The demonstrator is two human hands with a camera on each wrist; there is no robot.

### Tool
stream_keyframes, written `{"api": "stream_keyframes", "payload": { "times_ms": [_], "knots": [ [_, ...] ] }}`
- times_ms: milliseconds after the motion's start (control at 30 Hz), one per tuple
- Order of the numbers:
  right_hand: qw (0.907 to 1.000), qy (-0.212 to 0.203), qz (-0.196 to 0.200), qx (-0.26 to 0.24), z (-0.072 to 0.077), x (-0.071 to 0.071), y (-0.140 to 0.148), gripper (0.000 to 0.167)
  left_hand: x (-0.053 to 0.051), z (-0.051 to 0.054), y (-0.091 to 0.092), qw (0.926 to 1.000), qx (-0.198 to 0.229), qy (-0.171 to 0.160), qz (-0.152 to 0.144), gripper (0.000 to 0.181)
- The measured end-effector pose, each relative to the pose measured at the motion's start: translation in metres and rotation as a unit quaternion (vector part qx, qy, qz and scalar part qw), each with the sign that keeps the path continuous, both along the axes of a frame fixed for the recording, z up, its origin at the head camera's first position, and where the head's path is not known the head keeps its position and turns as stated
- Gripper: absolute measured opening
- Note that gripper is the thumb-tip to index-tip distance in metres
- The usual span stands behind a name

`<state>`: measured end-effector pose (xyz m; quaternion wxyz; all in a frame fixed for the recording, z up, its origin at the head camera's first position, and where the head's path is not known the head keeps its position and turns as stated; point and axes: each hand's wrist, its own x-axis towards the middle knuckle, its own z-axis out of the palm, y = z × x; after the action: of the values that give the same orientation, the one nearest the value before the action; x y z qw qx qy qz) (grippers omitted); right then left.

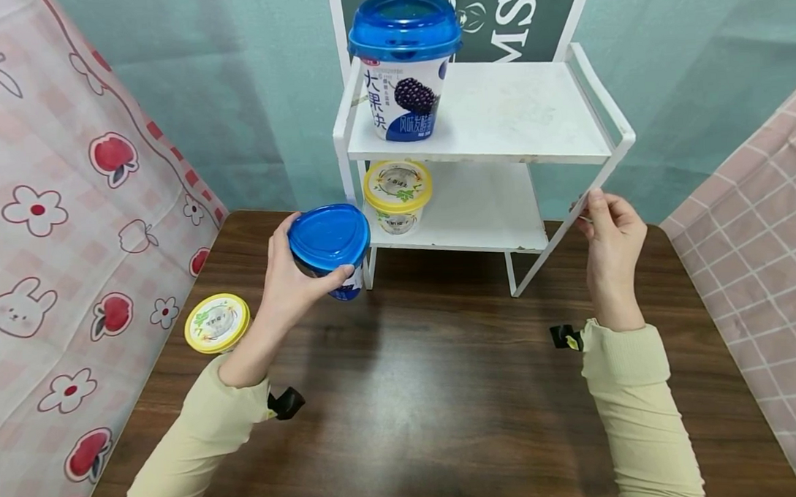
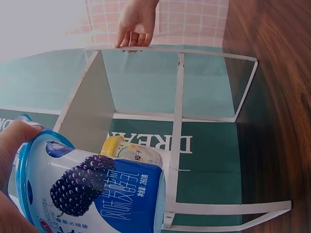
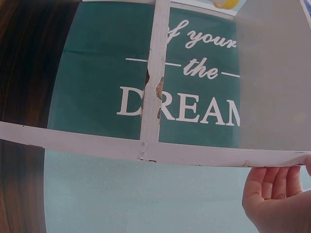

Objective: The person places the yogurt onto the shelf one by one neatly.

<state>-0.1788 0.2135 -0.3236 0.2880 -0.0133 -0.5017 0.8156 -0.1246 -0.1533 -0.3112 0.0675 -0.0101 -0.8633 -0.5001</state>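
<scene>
My left hand [image 1: 287, 281] grips a blue-lidded yogurt cup [image 1: 332, 236] by its top, thumb on the near side. The cup is held just left of the white two-tier shelf [image 1: 518, 105], near the lower tier. In the left wrist view the cup's blackberry print [image 2: 85, 185] faces the camera and the cup lies sideways in the picture. My right hand [image 1: 614, 248] holds the shelf's right upright, its fingers curled round the bar [image 3: 214, 156] in the right wrist view. On the lower tier, at the left, stands a yellow-lidded cup [image 1: 398, 188].
A second blue-lidded yogurt cup [image 1: 408, 87] stands on the top tier's left side. Another yellow-lidded cup [image 1: 218, 323] sits on the brown table [image 1: 436, 393] beside my left forearm. A dark green lettered panel [image 1: 554, 9] is behind the shelf; patterned cloths hang on both sides.
</scene>
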Motion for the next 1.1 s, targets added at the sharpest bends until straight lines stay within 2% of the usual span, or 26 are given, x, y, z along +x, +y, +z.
{"api": "stream_keyframes", "payload": {
  "times_ms": [333,767,1100],
  "knots": [
    [1.0000,0.001,0.000,-0.002,0.000,0.000,0.000,0.018,0.002,0.003,0.011,0.9996,0.009,0.010,-0.024,0.091],
    [0.9999,-0.009,-0.008,0.006,-0.001,-0.001,0.000,0.018,0.001,0.007,0.029,0.9991,0.011,0.019,-0.037,0.091],
    [0.9999,-0.009,-0.009,0.007,0.000,-0.001,0.000,0.018,-0.001,0.018,0.046,0.9972,0.021,0.044,-0.056,0.092]
  ]
}}
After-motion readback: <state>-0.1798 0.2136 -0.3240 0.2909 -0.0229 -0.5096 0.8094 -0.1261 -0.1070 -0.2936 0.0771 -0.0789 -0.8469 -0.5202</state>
